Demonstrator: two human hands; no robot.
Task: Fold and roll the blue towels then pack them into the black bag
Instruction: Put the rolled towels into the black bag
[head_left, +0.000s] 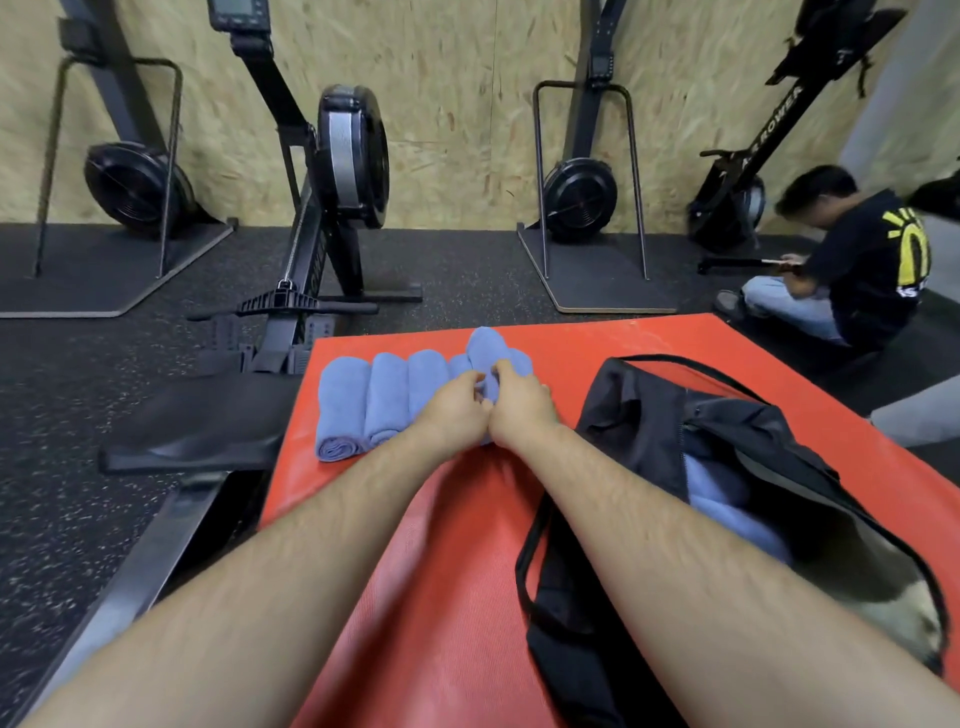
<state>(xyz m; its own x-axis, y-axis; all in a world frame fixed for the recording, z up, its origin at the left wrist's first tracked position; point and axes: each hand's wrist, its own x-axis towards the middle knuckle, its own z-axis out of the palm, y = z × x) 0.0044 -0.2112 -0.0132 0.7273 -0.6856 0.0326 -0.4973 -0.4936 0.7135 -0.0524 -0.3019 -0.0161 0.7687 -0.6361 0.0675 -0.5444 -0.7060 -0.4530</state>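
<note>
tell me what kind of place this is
Most likely a gym: rowing machines stand against the wall, the floor is speckled rubber, and the blue towels lie on a red exercise mat.

On my screen the ribbed red foam mat (441, 571) is the loudest colour, a flat orange-red with fine ridges. The soft periwinkle-blue towel rolls (343, 405) are one plain shade, and the raised blue roll (488, 348) matches them. The black fabric bag (649, 415) is unpatterned; the packed blue towels (727, 514) inside are that same blue, beside a pale cream lining patch (893, 597). The black rubber floor (78, 389) is speckled with pale flecks. The tan chipboard wall (441, 104) shows a strand pattern. The black rowing machine (353, 156) has a silver-grey flywheel band. A person's black shirt (872, 280) bears a yellow print, above light blue jeans (789, 306).
</note>
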